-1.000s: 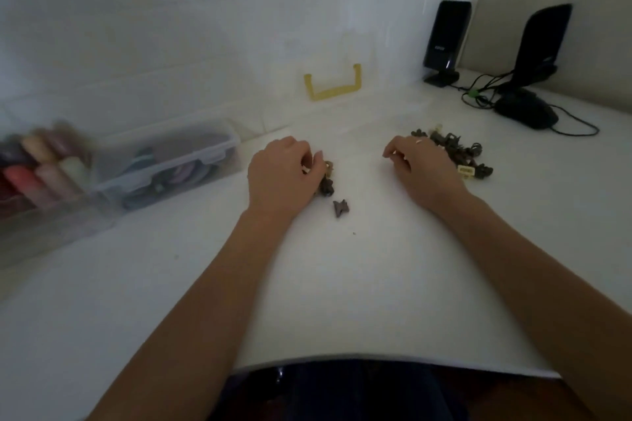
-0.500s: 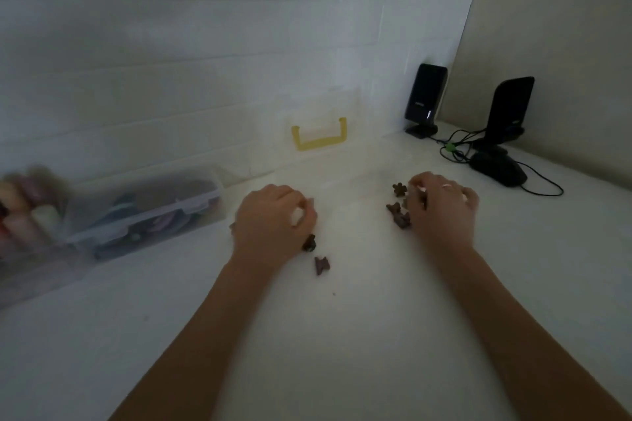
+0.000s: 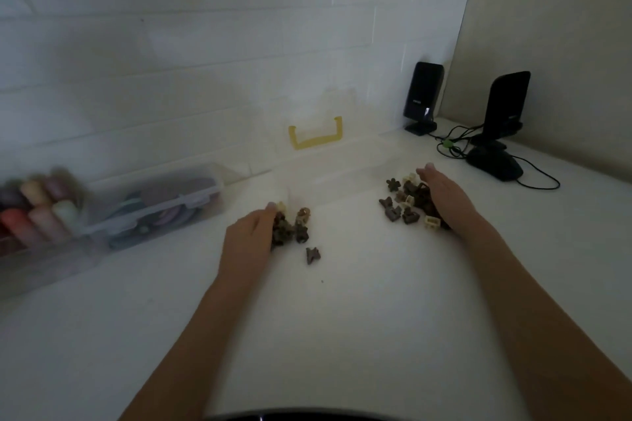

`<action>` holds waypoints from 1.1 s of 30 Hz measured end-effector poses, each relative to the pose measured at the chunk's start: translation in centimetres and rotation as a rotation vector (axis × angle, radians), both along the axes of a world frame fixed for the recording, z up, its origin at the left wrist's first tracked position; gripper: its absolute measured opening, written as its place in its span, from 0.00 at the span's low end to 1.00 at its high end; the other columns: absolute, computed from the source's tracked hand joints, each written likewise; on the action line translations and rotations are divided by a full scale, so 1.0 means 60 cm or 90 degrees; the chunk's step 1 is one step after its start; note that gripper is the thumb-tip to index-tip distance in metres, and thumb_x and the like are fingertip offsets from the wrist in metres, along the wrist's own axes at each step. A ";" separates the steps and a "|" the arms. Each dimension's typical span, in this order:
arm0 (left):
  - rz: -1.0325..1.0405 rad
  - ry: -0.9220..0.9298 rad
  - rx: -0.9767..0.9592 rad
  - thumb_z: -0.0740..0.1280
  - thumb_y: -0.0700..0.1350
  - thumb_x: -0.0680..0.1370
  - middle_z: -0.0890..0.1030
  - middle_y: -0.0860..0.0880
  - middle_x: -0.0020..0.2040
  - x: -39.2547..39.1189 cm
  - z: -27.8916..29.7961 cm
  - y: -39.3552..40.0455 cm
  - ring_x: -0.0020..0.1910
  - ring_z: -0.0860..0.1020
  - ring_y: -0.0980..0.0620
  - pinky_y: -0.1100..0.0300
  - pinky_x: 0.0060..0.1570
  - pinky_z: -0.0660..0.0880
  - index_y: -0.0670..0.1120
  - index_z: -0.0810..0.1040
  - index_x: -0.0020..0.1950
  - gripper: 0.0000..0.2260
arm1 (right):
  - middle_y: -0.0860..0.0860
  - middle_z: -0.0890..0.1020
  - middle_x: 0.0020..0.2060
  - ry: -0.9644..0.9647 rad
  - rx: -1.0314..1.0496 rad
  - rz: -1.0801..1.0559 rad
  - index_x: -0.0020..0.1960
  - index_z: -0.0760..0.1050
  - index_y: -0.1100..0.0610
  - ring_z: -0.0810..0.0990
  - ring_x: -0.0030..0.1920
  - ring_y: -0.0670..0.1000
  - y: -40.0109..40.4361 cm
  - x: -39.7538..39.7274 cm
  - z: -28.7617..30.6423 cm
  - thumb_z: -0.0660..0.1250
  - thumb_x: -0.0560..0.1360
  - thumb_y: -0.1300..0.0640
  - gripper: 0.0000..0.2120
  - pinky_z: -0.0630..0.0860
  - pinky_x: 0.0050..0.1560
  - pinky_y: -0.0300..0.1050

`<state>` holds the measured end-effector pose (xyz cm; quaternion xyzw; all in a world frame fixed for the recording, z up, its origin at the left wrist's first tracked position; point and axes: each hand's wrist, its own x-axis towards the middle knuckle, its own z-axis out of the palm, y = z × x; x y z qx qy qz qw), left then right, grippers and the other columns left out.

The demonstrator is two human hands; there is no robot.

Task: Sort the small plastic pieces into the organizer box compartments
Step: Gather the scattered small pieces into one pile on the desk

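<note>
Since half a second ago both hands have uncurled and spread outward, uncovering two small heaps of plastic pieces that the fingers had partly hidden. The left hand [image 3: 251,234] now lies on its edge on the white table [image 3: 359,335] with fingers straight and together, holding nothing, its palm side against a left heap of dark brown and cream pieces [image 3: 290,225]. One lone dark piece [image 3: 312,255] lies just beside that heap, toward the person. The right hand [image 3: 444,196] lies the same way, fingers straight, gripping nothing, its palm against a right heap of brown and cream pieces [image 3: 408,203]. The two heaps sit well apart.

Between and behind the hands stands a clear organizer box [image 3: 342,167] with a yellow handle [image 3: 316,137] on its raised lid; it is so pale and see-through that its compartments cannot be made out. No pieces can be seen inside it.

The room is dim. A white brick wall [image 3: 205,61] runs behind the table, meeting a beige panel [image 3: 564,27] at the right corner. Near that corner stand two black speakers [image 3: 422,96] with trailing cables, and a black computer mouse [image 3: 494,164]. At the far left, blurred, are a clear lidded storage box [image 3: 160,205] of coloured items and a tray of coloured spools [image 3: 34,208].
</note>
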<state>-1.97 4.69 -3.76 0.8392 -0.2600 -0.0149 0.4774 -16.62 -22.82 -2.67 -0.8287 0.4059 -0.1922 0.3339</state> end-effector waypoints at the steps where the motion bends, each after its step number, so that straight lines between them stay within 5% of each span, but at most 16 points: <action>1: -0.011 -0.002 -0.002 0.54 0.53 0.82 0.70 0.58 0.36 -0.007 0.001 -0.004 0.38 0.70 0.56 0.73 0.38 0.62 0.49 0.72 0.45 0.12 | 0.53 0.68 0.71 -0.026 0.015 -0.005 0.71 0.66 0.51 0.65 0.70 0.55 0.002 -0.003 -0.002 0.40 0.79 0.37 0.31 0.56 0.71 0.52; 5: -0.003 0.001 -0.037 0.56 0.53 0.82 0.78 0.49 0.51 -0.004 0.001 -0.041 0.51 0.76 0.50 0.61 0.48 0.67 0.45 0.76 0.56 0.15 | 0.54 0.68 0.71 -0.066 0.030 0.016 0.72 0.65 0.53 0.65 0.70 0.55 0.021 -0.021 -0.002 0.44 0.81 0.40 0.27 0.56 0.70 0.48; 11: -0.014 0.051 -0.004 0.51 0.56 0.81 0.65 0.46 0.74 0.037 -0.006 -0.079 0.73 0.64 0.47 0.54 0.71 0.57 0.46 0.64 0.73 0.24 | 0.50 0.74 0.62 -0.113 0.038 0.048 0.69 0.67 0.51 0.70 0.65 0.53 0.040 -0.047 -0.009 0.47 0.81 0.41 0.24 0.61 0.61 0.43; 15: 0.005 -0.002 0.065 0.51 0.43 0.83 0.74 0.40 0.66 0.050 -0.015 -0.078 0.64 0.71 0.43 0.56 0.61 0.63 0.45 0.74 0.61 0.14 | 0.47 0.74 0.53 -0.136 0.023 0.054 0.65 0.70 0.51 0.71 0.54 0.48 0.040 -0.050 -0.012 0.48 0.81 0.42 0.22 0.62 0.55 0.41; 19: 0.089 -0.067 -0.081 0.54 0.39 0.80 0.78 0.40 0.51 0.045 0.003 -0.064 0.51 0.73 0.45 0.55 0.54 0.67 0.39 0.79 0.48 0.14 | 0.48 0.75 0.51 -0.139 0.005 0.065 0.63 0.71 0.52 0.73 0.53 0.50 0.039 -0.049 -0.014 0.48 0.81 0.42 0.21 0.64 0.53 0.42; 21: 0.072 -0.030 -0.066 0.53 0.40 0.81 0.75 0.43 0.50 0.053 0.009 -0.066 0.51 0.70 0.50 0.59 0.50 0.64 0.43 0.77 0.50 0.12 | 0.48 0.76 0.52 -0.147 0.008 0.066 0.64 0.71 0.51 0.73 0.54 0.49 0.038 -0.049 -0.015 0.48 0.81 0.42 0.21 0.64 0.54 0.42; 24: 0.023 0.080 -0.004 0.50 0.45 0.83 0.76 0.43 0.62 0.057 0.008 -0.075 0.62 0.73 0.46 0.56 0.61 0.65 0.45 0.75 0.59 0.16 | 0.49 0.75 0.61 -0.133 0.010 0.081 0.68 0.68 0.50 0.72 0.61 0.50 0.037 -0.046 -0.015 0.48 0.81 0.43 0.21 0.63 0.58 0.42; 28: 0.035 0.063 -0.057 0.49 0.48 0.83 0.80 0.47 0.50 0.028 0.006 -0.064 0.49 0.75 0.49 0.61 0.50 0.65 0.43 0.81 0.51 0.21 | 0.56 0.77 0.61 -0.093 -0.009 0.092 0.65 0.72 0.57 0.72 0.62 0.56 0.042 -0.042 -0.012 0.49 0.81 0.44 0.23 0.65 0.60 0.46; 33: 0.042 0.049 -0.074 0.53 0.50 0.83 0.78 0.49 0.48 -0.031 0.007 -0.061 0.48 0.74 0.51 0.61 0.49 0.66 0.41 0.81 0.52 0.20 | 0.56 0.76 0.62 -0.113 -0.015 0.105 0.64 0.73 0.57 0.71 0.61 0.53 0.042 -0.038 -0.014 0.49 0.82 0.45 0.23 0.62 0.57 0.41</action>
